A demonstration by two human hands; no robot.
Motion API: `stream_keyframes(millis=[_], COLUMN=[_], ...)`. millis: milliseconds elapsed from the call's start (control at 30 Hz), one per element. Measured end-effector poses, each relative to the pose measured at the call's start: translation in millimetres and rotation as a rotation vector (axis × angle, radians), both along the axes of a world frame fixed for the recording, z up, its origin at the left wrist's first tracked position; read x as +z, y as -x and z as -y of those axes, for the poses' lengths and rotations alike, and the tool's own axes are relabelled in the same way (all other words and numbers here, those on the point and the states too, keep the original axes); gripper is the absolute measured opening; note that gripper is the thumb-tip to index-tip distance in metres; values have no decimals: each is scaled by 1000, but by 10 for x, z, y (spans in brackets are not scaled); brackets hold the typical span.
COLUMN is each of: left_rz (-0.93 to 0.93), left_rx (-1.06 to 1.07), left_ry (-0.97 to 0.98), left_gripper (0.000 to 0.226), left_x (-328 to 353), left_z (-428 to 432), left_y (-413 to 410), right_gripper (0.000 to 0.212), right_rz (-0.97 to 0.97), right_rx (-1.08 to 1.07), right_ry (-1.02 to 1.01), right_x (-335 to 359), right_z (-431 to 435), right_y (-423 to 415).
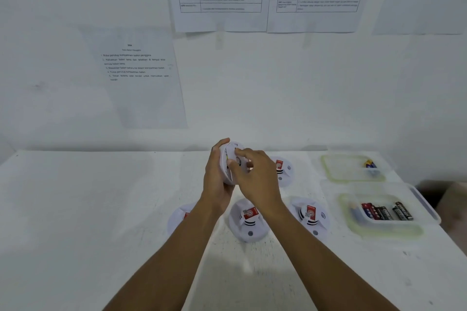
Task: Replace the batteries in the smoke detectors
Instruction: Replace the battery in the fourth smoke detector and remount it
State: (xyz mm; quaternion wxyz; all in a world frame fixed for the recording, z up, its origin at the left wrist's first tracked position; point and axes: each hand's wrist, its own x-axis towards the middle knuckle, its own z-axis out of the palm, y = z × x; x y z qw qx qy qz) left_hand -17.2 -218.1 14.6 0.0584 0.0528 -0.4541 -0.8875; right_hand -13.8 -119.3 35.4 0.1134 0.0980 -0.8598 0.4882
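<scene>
While our right forefinger's fingertip point(238, 151) is stretching out and touching the upper back of the held smoke detector point(231, 159), the other fingers of the right hand point(255, 177) are bending loosely behind it, gripping nothing that we can make out. Our left hand point(217, 179) is doing the holding. Its fingers are curling round the rim, one hooking over the top edge, and they are clamping the unit up on edge above the table point(75, 209), back turned to the right hand.

We are judging this to be the opening step on this unit, working at the battery cover, though blur is hiding whether that cover is on or off. The next move is calling for a firm left grip while the forefinger is finding the catch and easing it loose.

Moving outward, a second detector point(283, 170) is lying near at three o'clock. Three more are lying face up at five point(312, 217), six point(249, 219) and seven o'clock point(180, 217), the last half hidden by our forearm. Well apart at four o'clock, a near tub point(353, 230) is holding a row of batteries point(386, 211). Farther out at three o'clock, a far tub point(328, 169) is holding a few cells point(370, 166) in one corner. Which tub is holding the fresh ones, we cannot tell.
</scene>
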Motion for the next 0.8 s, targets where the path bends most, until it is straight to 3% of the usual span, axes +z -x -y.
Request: stream_keyframes(millis=[100,200,333,467,533,667,800], left_rz=[15,-8,-6,-23,-35,-63,-75], left_rx=[-16,-79,14,1,33,140,123], left_ry=[76,291,405,436,492,641,778], left_gripper=[52,65,38,38,37,30,31], left_x=[14,51,103,3,-29,-52,-46], left_z=[70,89,143,253,272,305,321], left_y=[27,23,19,-41,-70,-75,-99], right_gripper=[39,56,49,49,51,54,55], right_rz=[63,252,389,475,414,223,106], right_rx=[24,74,103,158,175,219,217], right_ry=[60,302,515,833,720,265,84], right_x=[92,167,164,91,23,-29,-42], right_z=[-72,-111,-197,-307,-347,-444,-470], right_y=[38,60,125,150,152,138,133])
